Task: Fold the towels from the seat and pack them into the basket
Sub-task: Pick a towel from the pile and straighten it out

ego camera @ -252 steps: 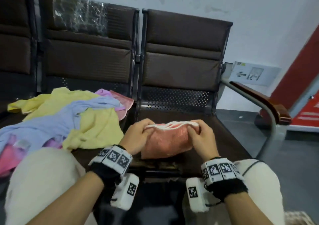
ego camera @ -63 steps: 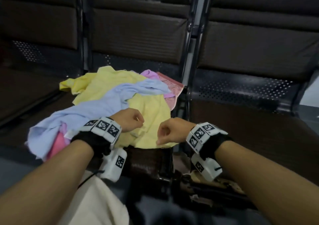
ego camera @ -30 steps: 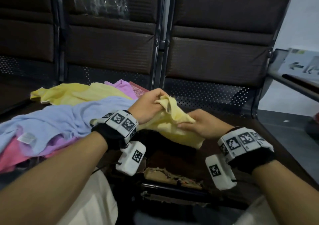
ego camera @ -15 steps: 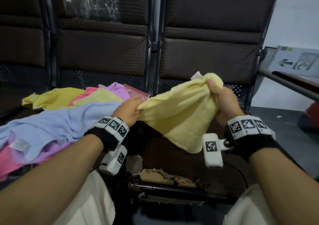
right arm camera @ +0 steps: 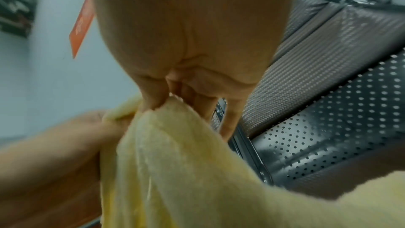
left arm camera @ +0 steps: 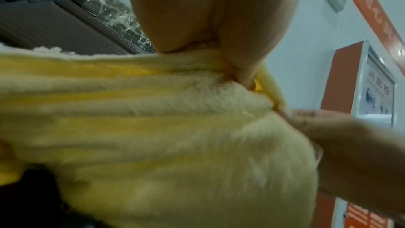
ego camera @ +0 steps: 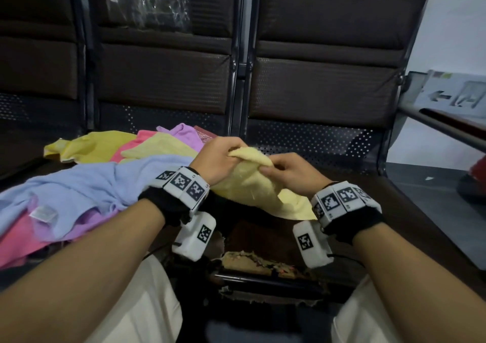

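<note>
- Where both hands meet above the right-hand seat: yellow towel, bunched, hanging between them;
- left hand: clenched round its top edge;
- right hand: pinching same edge;
- remaining towels: heaped on neighbouring seat

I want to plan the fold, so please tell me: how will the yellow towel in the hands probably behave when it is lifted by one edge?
Probably floppy: the yellow towel sags below where the left hand and right hand pinch it. It is likely light, since fingertip pinches hold it up. Its fuzzy pile, seen in the left wrist view, suggests it should not slip easily.
</note>
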Motion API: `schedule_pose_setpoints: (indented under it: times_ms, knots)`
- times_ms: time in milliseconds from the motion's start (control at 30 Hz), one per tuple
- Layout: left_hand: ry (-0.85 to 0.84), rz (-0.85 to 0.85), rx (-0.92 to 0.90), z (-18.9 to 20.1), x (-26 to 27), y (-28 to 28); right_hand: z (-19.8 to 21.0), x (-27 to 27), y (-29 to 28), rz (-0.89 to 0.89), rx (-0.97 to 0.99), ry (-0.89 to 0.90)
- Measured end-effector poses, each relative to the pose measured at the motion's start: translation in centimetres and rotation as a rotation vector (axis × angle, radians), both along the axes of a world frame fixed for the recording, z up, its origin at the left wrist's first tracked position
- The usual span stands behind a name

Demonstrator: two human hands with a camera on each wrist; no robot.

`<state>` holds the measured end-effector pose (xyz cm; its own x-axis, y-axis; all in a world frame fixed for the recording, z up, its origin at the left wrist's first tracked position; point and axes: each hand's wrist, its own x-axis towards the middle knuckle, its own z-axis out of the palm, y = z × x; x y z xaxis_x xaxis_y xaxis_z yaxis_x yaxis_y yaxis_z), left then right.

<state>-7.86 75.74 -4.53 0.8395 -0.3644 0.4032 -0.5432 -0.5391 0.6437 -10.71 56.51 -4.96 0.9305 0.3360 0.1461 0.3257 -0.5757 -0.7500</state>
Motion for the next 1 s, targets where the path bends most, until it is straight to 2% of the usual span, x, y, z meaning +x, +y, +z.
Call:
schedule_pose_setpoints:
  times_ms: [67,133,233,367,400,433,500,567,700,767,867,1000]
  knots:
    - [0.004,0.016,0.003,-0.7,0.2,0.5,0.5,0.2,-0.5,-0.089,0.295,0.024]
    - [-0.017,0.047,0.083,-1.4,0.4,1.0,1.1,0.3,-1.1,-0.144,0.536,0.018]
    - [-0.015,0.136,0.181,-2.2,1.0,2.2,1.9,0.1,-1.7,-0.206,0.789,-0.022]
    - [0.05,0.303,0.318,-2.5,1.6,3.8,3.8,0.0,-4.1,-0.412,1.195,-0.152]
    - [0.06,0.333,0.337,-2.4,1.6,3.9,4.0,0.1,-4.9,-0.487,1.215,-0.167]
    - [0.066,0.35,0.355,-2.3,1.5,3.8,3.9,0.2,-5.6,-0.583,1.156,-0.178]
    - [0.083,0.348,0.337,-1.6,1.1,2.8,3.0,0.6,-6.1,-0.722,0.902,-0.173]
    - [0.102,0.291,0.203,-0.5,0.5,1.2,2.0,1.0,-5.6,-0.722,0.692,-0.136]
    - [0.282,0.044,-0.283,2.0,-1.1,-2.2,2.0,1.3,-4.5,-0.649,0.692,-0.162]
    - [0.322,0.015,-0.389,2.3,-1.4,-3.2,1.9,1.5,-4.3,-0.653,0.672,-0.199]
    - [0.326,0.058,-0.358,0.8,-0.5,-3.9,0.8,1.4,-4.3,-0.629,0.458,-0.176]
    - [0.378,0.127,-0.15,-2.3,1.1,-3.4,-0.6,0.9,-4.6,-0.463,0.181,-0.019]
